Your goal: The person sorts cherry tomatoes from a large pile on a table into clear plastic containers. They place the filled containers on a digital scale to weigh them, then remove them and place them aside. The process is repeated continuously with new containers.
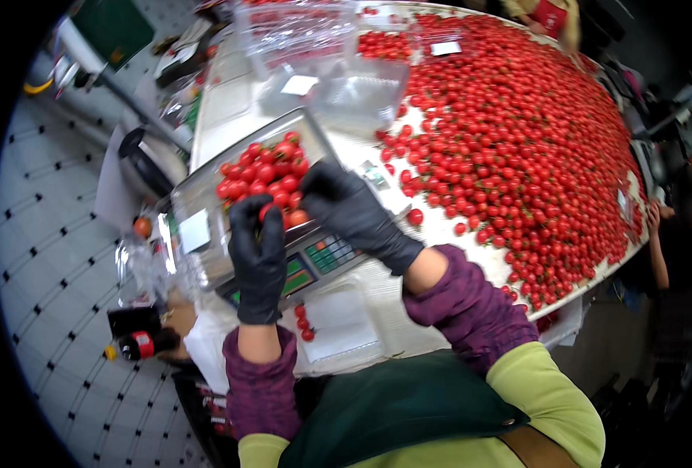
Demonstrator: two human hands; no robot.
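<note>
Both my hands wear black gloves and are over a digital scale (316, 266). My left hand (258, 257) is closed around a cherry tomato (267, 212) at the near edge of a clear plastic container (217, 257) on the scale. My right hand (357, 210) has its fingers curled at the right side of the cherry tomatoes (264, 169) in that container; whether it holds one is hidden. Nearer me, an open clear plastic container (351, 322) with a white liner holds several cherry tomatoes (302, 323) in a row.
A large heap of cherry tomatoes (498, 146) spreads over the white table (223, 128) to the right. Empty clear clamshells (357, 88) lie behind the scale. A cola bottle (147, 344) is at the lower left. Other people (550, 17) stand at the far and right edges.
</note>
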